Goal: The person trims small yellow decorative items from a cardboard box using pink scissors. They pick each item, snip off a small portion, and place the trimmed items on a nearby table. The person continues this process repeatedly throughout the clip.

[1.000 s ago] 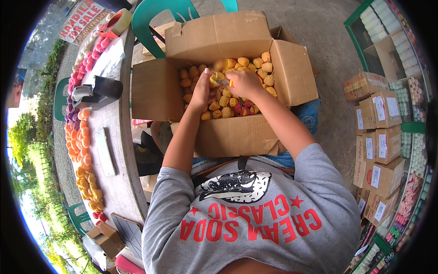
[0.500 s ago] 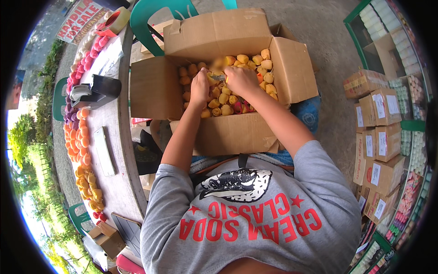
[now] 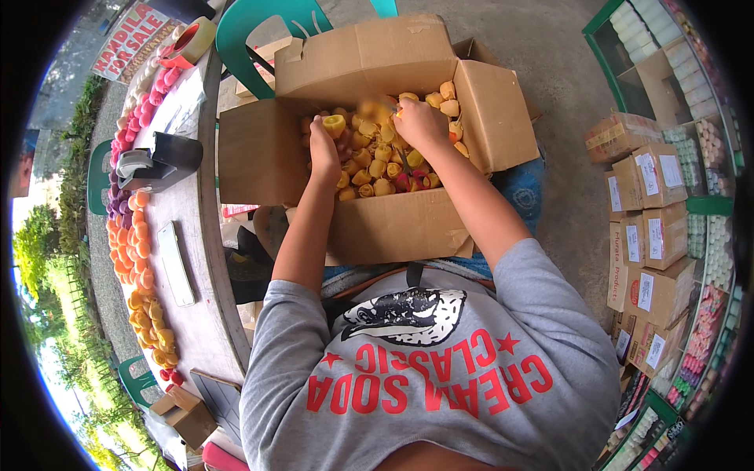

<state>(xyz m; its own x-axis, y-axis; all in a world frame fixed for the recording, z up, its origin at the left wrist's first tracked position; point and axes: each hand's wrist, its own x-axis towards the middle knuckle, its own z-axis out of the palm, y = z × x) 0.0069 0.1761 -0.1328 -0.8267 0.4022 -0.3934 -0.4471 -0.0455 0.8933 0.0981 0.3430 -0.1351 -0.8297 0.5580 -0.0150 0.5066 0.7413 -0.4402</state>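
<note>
An open cardboard box (image 3: pixel 377 228) full of small yellow, rounded candles (image 3: pixel 378 168) stands in front of me. My left hand (image 3: pixel 323 153) is over the left part of the box, closed on a yellow cup-shaped candle (image 3: pixel 334 125) with its wide top facing up. On the right, my right hand (image 3: pixel 422 124) is closed above the candles, its fingertips pinched; what they hold is mostly hidden. Some pink and red pieces (image 3: pixel 408 182) lie among the yellow ones near the front wall of the box.
On the left, a table (image 3: pixel 212 290) bears rows of coloured candles (image 3: pixel 133 243), a tape dispenser (image 3: pixel 161 162), a tape roll (image 3: pixel 188 43) and a phone (image 3: pixel 177 263). A green chair (image 3: pixel 251 39) stands behind the box. Stacked cartons (image 3: pixel 656 235) and stocked shelves line the right.
My hands have moved apart: the left tilts up the yellow candle, the right has drawn away to the right. A metal tool seen between them before is no longer plain. The view shifted slightly.
</note>
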